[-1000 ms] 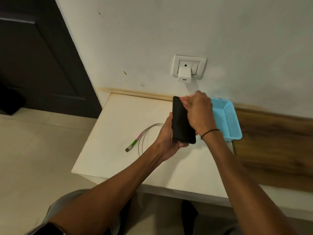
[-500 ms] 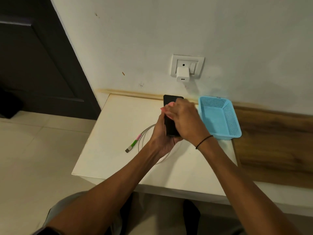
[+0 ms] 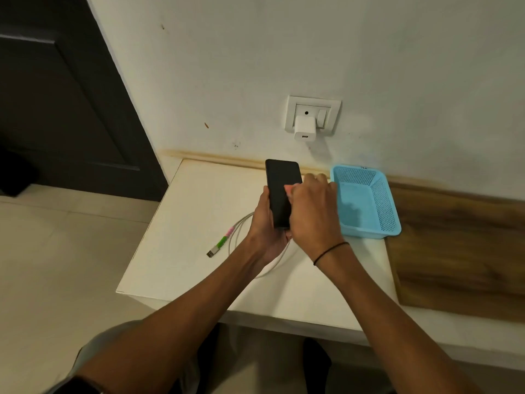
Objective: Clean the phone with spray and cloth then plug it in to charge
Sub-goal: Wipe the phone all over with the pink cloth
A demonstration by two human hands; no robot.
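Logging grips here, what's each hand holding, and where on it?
Left hand grips the phone by its lower end. Right hand pinches a pink cloth against the screen.

A phone (image 3: 281, 191) is held above the surface (image 3: 176, 251), the left hand (image 3: 267, 226) at its left edge and the right hand (image 3: 312, 211) across its right side. A cable (image 3: 235, 237) lies on the surface below and left of the hands. A basket (image 3: 366, 200) sits to the right against the wall, where a charger (image 3: 304, 131) sits in a socket (image 3: 312, 115) above the phone.
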